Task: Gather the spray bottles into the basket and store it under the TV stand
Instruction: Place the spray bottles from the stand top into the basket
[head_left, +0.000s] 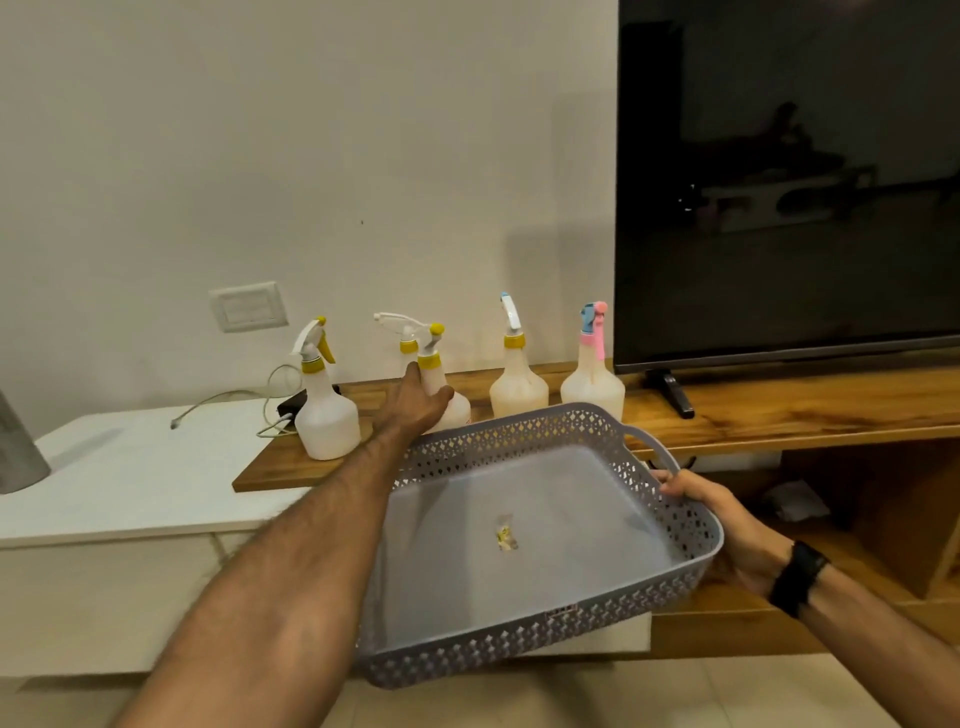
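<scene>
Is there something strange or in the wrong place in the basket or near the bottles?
Yes. A small yellowish scrap lies on the floor of the otherwise empty basket; what it is cannot be told. Beside the leftmost spray bottle, a loose white cable trails across the white cabinet top. No spill shows.

The left hand (415, 402) hides the second bottle's (441, 387) body; the TV (779, 182) is cut off.

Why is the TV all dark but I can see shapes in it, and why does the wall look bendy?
Head view: the TV is off, so its glossy screen mirrors the dim room as faint shapes. The wide-angle lens bends the picture, so the TV's straight edge tilts. The left hand on a spray bottle looks slightly soft.
</scene>
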